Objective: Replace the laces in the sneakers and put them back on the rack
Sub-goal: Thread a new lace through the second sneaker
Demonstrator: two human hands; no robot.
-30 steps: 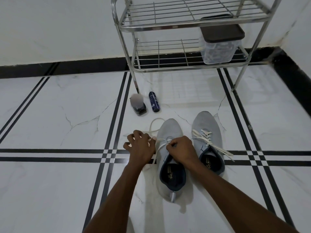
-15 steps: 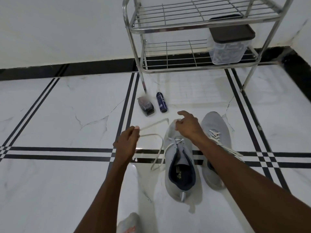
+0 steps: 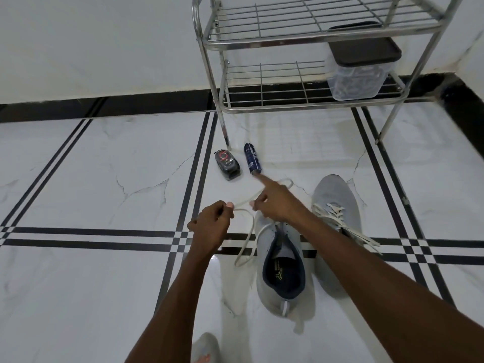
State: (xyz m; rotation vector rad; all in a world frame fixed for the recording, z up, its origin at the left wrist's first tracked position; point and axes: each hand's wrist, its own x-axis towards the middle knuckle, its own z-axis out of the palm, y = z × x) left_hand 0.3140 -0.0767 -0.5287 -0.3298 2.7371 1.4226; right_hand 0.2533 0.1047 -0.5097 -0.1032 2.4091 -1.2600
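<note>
The rack (image 3: 309, 38) stands against the wall, a rigid wire-shelved steel frame; I expect it to take both sneakers on a shelf without flexing. The near sneaker (image 3: 284, 265) lies on the floor between my forearms, the laced sneaker (image 3: 335, 203) just beside it on the right; both look light and soft-sided, so I would lift each by the heel collar, not the mesh upper. The lace (image 3: 247, 239) is flat, limp and pale, looping on the floor left of the near sneaker and rising to my hands. My left hand (image 3: 212, 224) pinches one run of it between thumb and fingertips. My right hand (image 3: 279, 203) pinches it close by, index finger extended. I judge the lace slippery; grip near the tip for threading.
</note>
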